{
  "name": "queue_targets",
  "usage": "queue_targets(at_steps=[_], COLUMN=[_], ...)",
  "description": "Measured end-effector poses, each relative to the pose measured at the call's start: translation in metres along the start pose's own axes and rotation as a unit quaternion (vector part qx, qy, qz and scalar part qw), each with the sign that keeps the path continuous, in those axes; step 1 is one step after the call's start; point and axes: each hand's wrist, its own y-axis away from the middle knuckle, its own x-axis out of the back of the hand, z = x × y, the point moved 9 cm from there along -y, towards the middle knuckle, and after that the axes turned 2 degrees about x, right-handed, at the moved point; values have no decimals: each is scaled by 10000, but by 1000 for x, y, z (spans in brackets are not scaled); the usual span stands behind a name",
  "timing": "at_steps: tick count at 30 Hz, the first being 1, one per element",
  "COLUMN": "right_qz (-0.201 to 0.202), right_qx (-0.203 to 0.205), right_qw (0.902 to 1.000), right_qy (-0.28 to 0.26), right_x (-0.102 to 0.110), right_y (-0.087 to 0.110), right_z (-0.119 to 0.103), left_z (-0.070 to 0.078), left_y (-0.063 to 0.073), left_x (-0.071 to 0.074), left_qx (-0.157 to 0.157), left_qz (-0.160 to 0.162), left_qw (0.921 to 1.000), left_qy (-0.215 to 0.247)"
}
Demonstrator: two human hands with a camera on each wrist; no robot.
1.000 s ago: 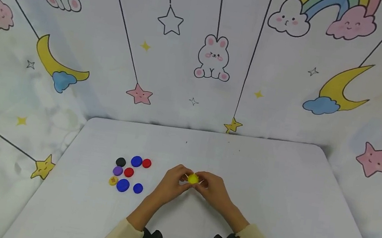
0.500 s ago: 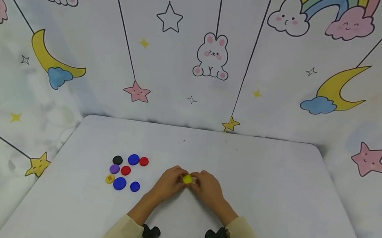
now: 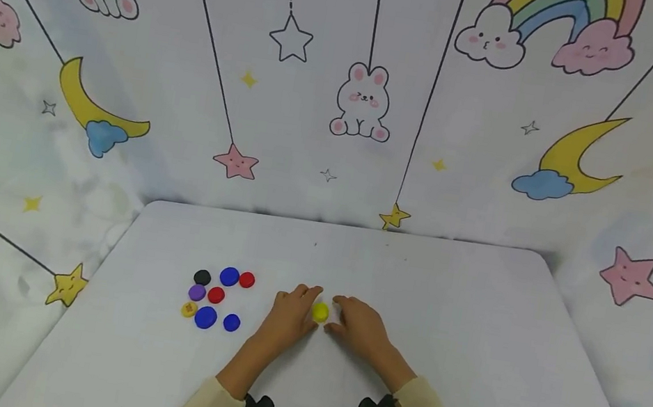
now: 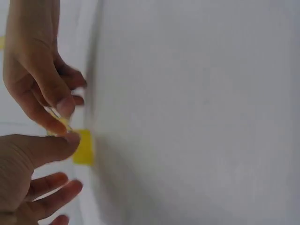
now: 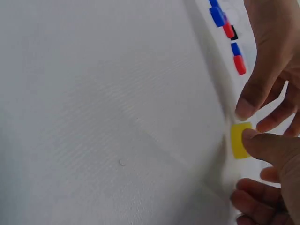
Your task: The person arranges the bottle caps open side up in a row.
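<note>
Between my two hands a yellow bottle cap point(image 3: 320, 312) sits on the white table. On its left is my left hand point(image 3: 286, 316), fingers spread and the fingertips a little off its side. From the right my right hand point(image 3: 363, 330) curves loosely toward the cap, with a gap between thumb and forefinger. In the left wrist view the cap point(image 4: 84, 147) shows just past the left thumb. The right wrist view has the right thumb overlapping part of the cap point(image 5: 238, 140), and neither hand grips it.
Left of my hands lies a loose cluster of caps, including a black cap point(image 3: 202, 277), a purple cap point(image 3: 196, 292), a large blue cap point(image 3: 205, 317) and a red cap point(image 3: 216, 294). A patterned backdrop point(image 3: 299, 129) rises behind the table.
Earlier both hands held the yellow cap by thumbs and fingertips. Now the fingers have parted from it and the cap is left standing on the table between them.
</note>
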Motion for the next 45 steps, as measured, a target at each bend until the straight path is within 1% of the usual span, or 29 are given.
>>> queue_targets(at_steps=[2,4,6,9,12,15,18,21,23,25,29,32,36,42,45], right_qz=[285,673,1023,1339,1371,1222,1026,914,903,937,1053,1073,1001,945,904], right_qx=[102,216,346,530,680,672,482,320,272,299,395,422,384,302,314], right_qw=[9994,9971,9931,9879,9863,9880,9912,9926,9925,9920,9907,9902,9903,9904,9905], right_qy=[-140,-295,-449,-578,-620,-657,-685,-731,-776,-786,-765,-791,-885,-962,-988], right_x=[12,26,39,52,56,53,46,41,39,39,39,39,38,35,32], right_y=[5,11,17,23,26,27,28,30,32,33,34,35,36,37,37], right_z=[-4,-8,-12,-18,-26,-30,-28,-25,-23,-21,-18,-16,-14,-12,-11], left_z=[6,13,17,16,4,-13,-32,-51,-64,-76,-90,-94,-96,-98,-100], left_y=[8,14,19,23,27,32,39,42,44,44,45,46,44,37,32], left_x=[8,17,22,28,31,36,41,43,42,41,40,40,40,39,40], left_qx=[63,84,125,236,523,879,1125,1288,1390,1519,1744,1834,1895,1933,1887], left_qz=[177,373,518,682,818,1027,1298,1543,1552,1494,1241,1156,1123,996,1029], left_qw=[9994,9988,9983,9974,9951,9903,9850,9795,9776,9761,9745,9728,9711,9704,9704], left_qy=[-294,-307,-219,-6,211,316,165,-130,-304,-435,-679,-816,-918,-1052,-1105])
